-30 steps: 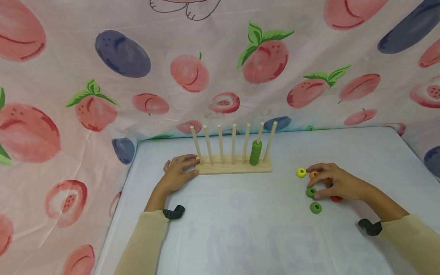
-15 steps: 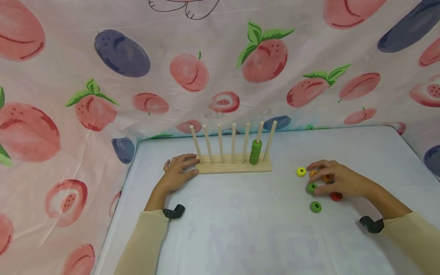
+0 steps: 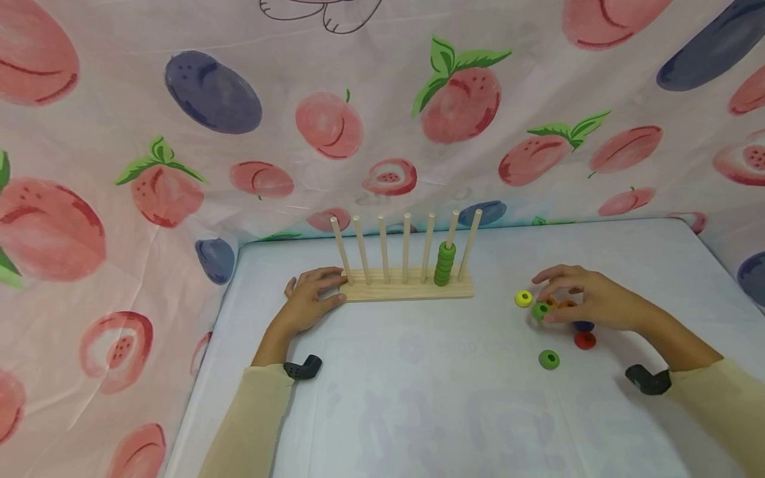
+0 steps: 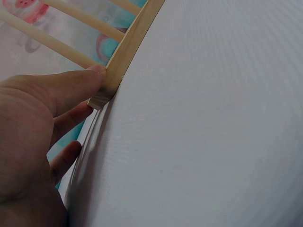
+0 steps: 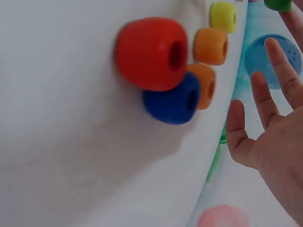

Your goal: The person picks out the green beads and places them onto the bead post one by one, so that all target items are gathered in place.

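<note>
A wooden peg stand (image 3: 406,292) with a row of upright pegs stands toward the back of the table. Several green beads (image 3: 444,267) are stacked on its second peg from the right. My left hand (image 3: 309,303) grips the stand's left end, thumb on the base and fingers behind it, as the left wrist view shows. Pinched between thumb and finger of my right hand (image 3: 597,300) is a green bead (image 3: 541,311), raised over the table; in the right wrist view this green bead (image 5: 278,4) is cut off at the top edge.
Around the right hand lie a yellow bead (image 3: 523,299), orange beads (image 5: 211,46), a blue bead (image 5: 176,101), a red bead (image 3: 585,340) and another green bead (image 3: 548,360). Behind the white table (image 3: 418,398) hangs a fruit-print cloth (image 3: 370,79).
My right hand has lifted the green bead, moving it toward the back, apart from the other green bead. The blue and red beads show more now. My left hand has stayed put.
</note>
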A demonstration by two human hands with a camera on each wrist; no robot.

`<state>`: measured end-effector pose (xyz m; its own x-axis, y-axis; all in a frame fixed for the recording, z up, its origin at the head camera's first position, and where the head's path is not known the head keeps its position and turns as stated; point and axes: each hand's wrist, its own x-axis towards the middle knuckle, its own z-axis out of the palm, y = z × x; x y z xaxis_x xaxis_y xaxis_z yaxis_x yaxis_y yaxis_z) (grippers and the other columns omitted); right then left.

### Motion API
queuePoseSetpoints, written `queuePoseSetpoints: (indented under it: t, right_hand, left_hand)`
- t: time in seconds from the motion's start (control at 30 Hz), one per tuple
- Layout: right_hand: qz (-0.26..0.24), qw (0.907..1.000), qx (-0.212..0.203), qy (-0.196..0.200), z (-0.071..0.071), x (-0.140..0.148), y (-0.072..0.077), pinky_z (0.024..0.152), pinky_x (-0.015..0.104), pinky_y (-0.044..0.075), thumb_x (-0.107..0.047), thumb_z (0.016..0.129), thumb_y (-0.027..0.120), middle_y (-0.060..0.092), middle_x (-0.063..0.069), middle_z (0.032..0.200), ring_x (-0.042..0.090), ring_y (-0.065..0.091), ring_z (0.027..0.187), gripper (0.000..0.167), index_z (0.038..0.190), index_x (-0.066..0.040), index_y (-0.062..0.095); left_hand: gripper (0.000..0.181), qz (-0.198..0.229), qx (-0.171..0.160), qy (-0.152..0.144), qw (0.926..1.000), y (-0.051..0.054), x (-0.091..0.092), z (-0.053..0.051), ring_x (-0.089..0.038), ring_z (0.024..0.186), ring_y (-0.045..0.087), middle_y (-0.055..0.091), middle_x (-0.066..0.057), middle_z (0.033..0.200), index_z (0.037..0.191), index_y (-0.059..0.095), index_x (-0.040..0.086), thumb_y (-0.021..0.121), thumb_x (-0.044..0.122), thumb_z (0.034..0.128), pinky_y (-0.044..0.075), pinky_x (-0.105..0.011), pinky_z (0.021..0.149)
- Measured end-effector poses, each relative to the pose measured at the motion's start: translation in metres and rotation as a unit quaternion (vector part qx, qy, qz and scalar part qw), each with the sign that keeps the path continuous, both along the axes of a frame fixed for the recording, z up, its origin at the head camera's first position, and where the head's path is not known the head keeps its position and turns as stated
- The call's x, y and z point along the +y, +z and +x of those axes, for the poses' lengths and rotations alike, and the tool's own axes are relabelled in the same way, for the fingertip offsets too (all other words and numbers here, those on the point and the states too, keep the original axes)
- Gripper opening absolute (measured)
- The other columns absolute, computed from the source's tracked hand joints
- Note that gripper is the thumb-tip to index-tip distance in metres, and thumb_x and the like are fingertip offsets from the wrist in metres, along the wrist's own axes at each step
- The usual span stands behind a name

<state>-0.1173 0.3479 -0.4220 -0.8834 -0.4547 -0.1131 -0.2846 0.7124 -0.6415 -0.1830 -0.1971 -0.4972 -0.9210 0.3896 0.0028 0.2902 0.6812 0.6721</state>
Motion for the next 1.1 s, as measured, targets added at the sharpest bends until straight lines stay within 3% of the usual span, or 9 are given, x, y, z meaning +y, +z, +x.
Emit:
queuePoseSetpoints:
  t: [0.23,0.37,0.57,0.73,0.87,1.1]
  right_hand:
    - [-0.009,0.9999,0.005,0.002,-0.005,-0.006,0.012,0.093,0.068,0.049,-0.031,0.090,0.080,0.059,0.002,0.138,0.020,0.044,0.128,0.016,0.104,-0.038,0.074]
    - [0.001,1.0000,0.003,-0.001,-0.007,-0.010,0.020,0.092,0.068,0.049,-0.033,0.090,0.080,0.058,0.000,0.139,0.022,0.045,0.127,0.016,0.104,-0.038,0.074]
    - [0.015,0.9997,0.019,0.001,-0.012,-0.018,0.032,0.096,0.056,0.050,-0.033,0.089,0.081,0.060,-0.001,0.138,0.007,0.044,0.124,0.017,0.104,-0.039,0.074]
    - [0.027,0.9986,0.046,0.007,-0.017,-0.023,0.044,0.094,0.034,0.050,-0.033,0.090,0.080,0.063,-0.007,0.135,-0.008,0.042,0.120,0.018,0.104,-0.040,0.073]
    - [0.026,0.9979,0.059,-0.003,-0.020,-0.030,0.054,0.093,0.025,0.049,-0.035,0.086,0.083,0.066,-0.013,0.128,-0.009,0.048,0.117,0.021,0.103,-0.042,0.073]
    - [0.034,0.9967,0.073,-0.014,-0.029,-0.042,0.074,0.093,0.024,0.048,-0.035,0.084,0.086,0.069,-0.016,0.122,-0.005,0.054,0.112,0.025,0.103,-0.042,0.072]
  left_hand:
    - [0.043,0.002,0.002,-0.002,1.0000,0.001,0.000,0.000,-0.033,0.147,0.030,0.049,-0.001,0.155,0.139,0.065,0.019,0.070,0.032,0.0981,-0.010,-0.068,0.115]
    - [0.043,0.000,0.003,-0.001,1.0000,0.001,0.000,0.000,-0.033,0.147,0.030,0.049,-0.002,0.155,0.139,0.066,0.019,0.070,0.032,0.0981,-0.010,-0.069,0.115]
    - [0.044,-0.005,0.000,0.003,1.0000,0.002,0.001,0.000,-0.033,0.148,0.029,0.048,-0.001,0.155,0.139,0.065,0.020,0.070,0.034,0.0979,-0.010,-0.068,0.116]
    - [0.044,-0.002,-0.004,0.004,1.0000,0.002,0.001,0.001,-0.033,0.149,0.028,0.048,0.000,0.156,0.139,0.065,0.020,0.069,0.034,0.0980,-0.010,-0.068,0.116]
    - [0.044,-0.003,-0.005,0.005,1.0000,0.003,0.001,0.001,-0.033,0.148,0.028,0.048,0.000,0.156,0.139,0.065,0.021,0.069,0.035,0.0979,-0.010,-0.068,0.116]
    - [0.043,-0.006,-0.003,0.005,1.0000,0.003,0.001,0.001,-0.033,0.148,0.029,0.049,0.000,0.156,0.139,0.066,0.022,0.070,0.035,0.0978,-0.009,-0.069,0.115]
